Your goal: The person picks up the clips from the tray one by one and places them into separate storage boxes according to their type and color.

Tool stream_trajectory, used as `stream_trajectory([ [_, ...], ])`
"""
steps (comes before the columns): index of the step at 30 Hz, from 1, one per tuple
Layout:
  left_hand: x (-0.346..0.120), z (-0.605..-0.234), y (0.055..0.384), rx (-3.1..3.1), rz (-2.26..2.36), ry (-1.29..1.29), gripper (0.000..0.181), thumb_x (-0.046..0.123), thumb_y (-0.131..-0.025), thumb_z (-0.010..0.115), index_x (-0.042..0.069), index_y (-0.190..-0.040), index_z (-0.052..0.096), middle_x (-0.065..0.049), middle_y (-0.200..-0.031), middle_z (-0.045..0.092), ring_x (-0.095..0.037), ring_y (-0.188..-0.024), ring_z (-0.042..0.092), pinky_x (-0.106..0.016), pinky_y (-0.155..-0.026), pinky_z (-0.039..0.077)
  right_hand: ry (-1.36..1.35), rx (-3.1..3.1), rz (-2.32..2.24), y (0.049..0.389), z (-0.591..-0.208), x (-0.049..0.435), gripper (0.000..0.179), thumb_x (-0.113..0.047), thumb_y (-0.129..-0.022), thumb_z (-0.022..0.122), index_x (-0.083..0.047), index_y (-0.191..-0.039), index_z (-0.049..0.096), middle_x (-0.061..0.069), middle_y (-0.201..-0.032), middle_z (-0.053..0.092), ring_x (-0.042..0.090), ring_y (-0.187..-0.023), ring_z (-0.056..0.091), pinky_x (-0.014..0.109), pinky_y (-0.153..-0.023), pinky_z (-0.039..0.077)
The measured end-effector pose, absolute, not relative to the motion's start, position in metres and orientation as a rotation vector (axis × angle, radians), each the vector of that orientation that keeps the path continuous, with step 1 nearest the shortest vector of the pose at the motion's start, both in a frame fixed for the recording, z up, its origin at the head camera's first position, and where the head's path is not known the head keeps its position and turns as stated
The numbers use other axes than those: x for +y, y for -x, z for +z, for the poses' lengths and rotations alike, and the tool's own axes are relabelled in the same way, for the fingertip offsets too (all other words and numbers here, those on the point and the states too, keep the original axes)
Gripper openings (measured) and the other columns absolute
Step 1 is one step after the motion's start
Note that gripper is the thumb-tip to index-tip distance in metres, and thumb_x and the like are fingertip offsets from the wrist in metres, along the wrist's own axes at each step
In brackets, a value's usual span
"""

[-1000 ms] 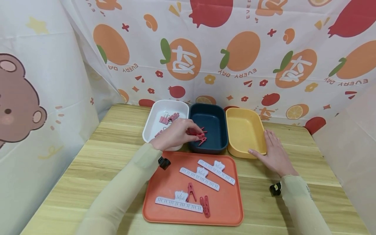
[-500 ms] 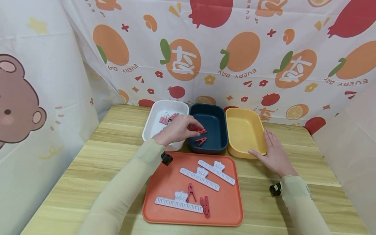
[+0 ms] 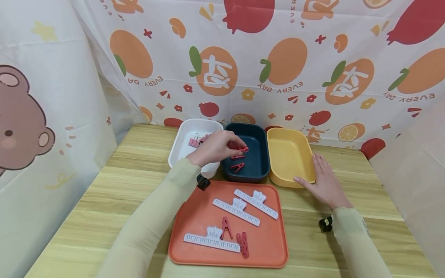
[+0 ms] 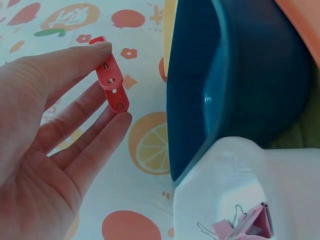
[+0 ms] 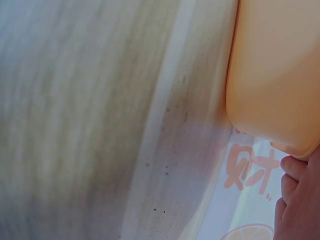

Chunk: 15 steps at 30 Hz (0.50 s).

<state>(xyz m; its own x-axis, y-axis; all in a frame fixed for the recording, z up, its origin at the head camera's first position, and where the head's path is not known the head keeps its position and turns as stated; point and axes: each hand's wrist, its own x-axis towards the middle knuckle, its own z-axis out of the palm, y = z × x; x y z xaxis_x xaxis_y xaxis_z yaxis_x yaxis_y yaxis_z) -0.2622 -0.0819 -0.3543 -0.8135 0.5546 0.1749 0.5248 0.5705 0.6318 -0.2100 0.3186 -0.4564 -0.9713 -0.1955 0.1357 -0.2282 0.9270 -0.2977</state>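
Observation:
My left hand [image 3: 219,146] pinches a red clothespin [image 4: 111,77] between thumb and fingertips, over the dark blue bin [image 3: 256,162]. Below it, two more red clothespins [image 3: 238,167] lie inside that bin. My right hand [image 3: 325,181] rests with straight fingers against the right side of the yellow bin [image 3: 290,180], its thumb at the front rim. On the orange tray [image 3: 194,204] lie a red A-shaped clothespin [image 3: 226,227], red clothespins [image 3: 243,244] side by side, and three white piano-key ruler clips [image 3: 236,211].
To the left stands a white bin [image 3: 177,148] with pink binder clips [image 4: 245,225] inside, partly behind my left forearm. The three bins sit in a row behind the tray on a wooden table [image 3: 132,170]. A printed cloth [image 3: 243,58] hangs close behind them.
My left hand has left clothespins lying apart in the dark blue bin and shifted slightly right and up, holding another one. My right hand stays at the yellow bin.

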Motion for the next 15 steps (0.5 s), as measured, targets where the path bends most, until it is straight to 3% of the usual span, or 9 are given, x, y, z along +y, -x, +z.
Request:
stream_trajectory([
  [15,-0.074,-0.348,0.28,2.729,1.063,-0.914,0.026,0.016,-0.092,0.079,0.015,-0.118,0.078,0.005,-0.104,0.072,-0.012,-0.096,0.061,-0.024,-0.076,0.056,-0.328,-2.986,0.471,0.211,-0.457,0.32,0.111,-0.07,-0.093,0.055,0.002,-0.161,0.005,0.024,-0.166,0.009,0.039,-0.153,0.005,0.053,-0.122,0.005],
])
